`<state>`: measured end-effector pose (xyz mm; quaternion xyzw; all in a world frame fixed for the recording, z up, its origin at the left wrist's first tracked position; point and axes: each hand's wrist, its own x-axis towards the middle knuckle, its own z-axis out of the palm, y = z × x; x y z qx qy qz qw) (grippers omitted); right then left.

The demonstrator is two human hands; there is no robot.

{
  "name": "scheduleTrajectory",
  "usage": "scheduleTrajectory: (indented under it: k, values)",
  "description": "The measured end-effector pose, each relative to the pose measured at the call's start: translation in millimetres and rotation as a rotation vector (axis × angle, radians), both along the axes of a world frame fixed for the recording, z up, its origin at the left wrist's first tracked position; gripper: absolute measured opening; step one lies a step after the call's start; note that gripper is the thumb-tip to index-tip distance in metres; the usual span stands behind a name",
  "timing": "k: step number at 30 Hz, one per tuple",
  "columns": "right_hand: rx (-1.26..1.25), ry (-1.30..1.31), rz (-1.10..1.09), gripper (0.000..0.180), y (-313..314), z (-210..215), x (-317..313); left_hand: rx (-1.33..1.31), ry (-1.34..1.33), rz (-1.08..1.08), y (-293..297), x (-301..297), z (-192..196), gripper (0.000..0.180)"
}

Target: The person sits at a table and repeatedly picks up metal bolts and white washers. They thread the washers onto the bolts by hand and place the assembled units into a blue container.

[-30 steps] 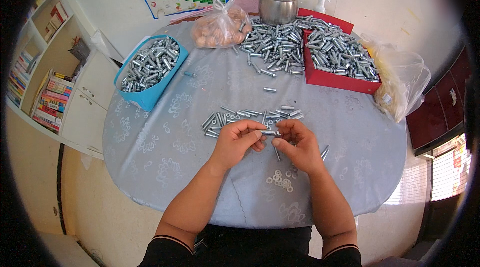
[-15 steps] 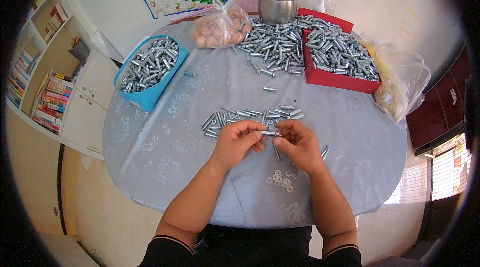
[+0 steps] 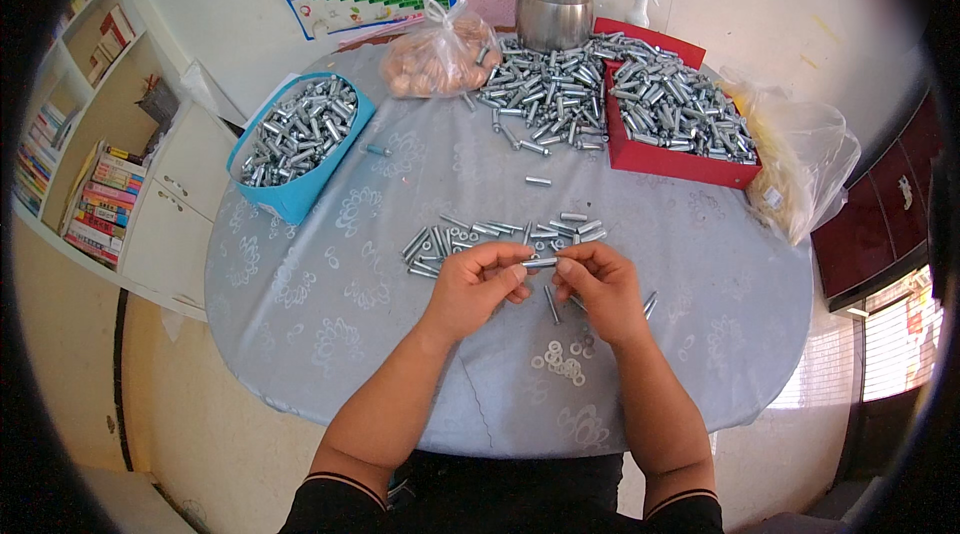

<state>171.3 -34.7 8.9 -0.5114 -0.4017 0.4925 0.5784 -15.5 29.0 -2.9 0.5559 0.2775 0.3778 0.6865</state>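
Head view shows two bare hands near to each other above a grey cloth-covered table (image 3: pixel 350 344). Left hand (image 3: pixel 478 286) is mostly closed, its thumb and fingers pinching one silver metal cylinder (image 3: pixel 540 262), which lies almost level between the two hands. Right hand (image 3: pixel 602 292) is curled too, with thumb and forefinger nearly together on the right end of this same cylinder; whether a small part is hidden in these fingertips, I cannot tell.

Just beyond the left hand, and partly behind it, lie loose metal parts (image 3: pixel 420 249). One thin rod (image 3: pixel 551 304) rests below the gap between the hands. Two more rods (image 3: pixel 651 306) are just to the right of the right hand, and a group of flat washers (image 3: pixel 562 364) lies on its near side, toward the body. Farther forward from the left hand, to its left, stands a blue box (image 3: pixel 312 192) full of metal pieces. Well ahead of the right hand, to its right, is a red box (image 3: pixel 680 164), also filled, beside a spilled heap (image 3: pixel 550 94).
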Motion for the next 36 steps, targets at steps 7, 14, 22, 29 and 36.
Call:
scheduleTrajectory:
  k: [7, 14, 22, 29, 36]
  values:
    - [-0.240, -0.316, 0.383, 0.015, -5, 11, 25, -0.052, -0.031, 0.206, 2, -3, 2, 0.023]
    - [0.385, 0.445, -0.218, 0.035, 13, 27, 10, -0.037, -0.015, 0.245, 3, 1, 2, 0.022]
    - [0.309, 0.214, -0.310, 0.028, 7, 7, 31, -0.040, -0.020, 0.235, 3, 1, 4, 0.020]
    - [0.341, 0.211, -0.427, 0.019, 3, 13, 46, -0.010, 0.026, 0.264, 2, 0, 7, 0.020]
    - [0.354, 0.179, -0.456, 0.019, -3, 21, 43, 0.063, 0.068, 0.302, -2, 3, 5, 0.019]
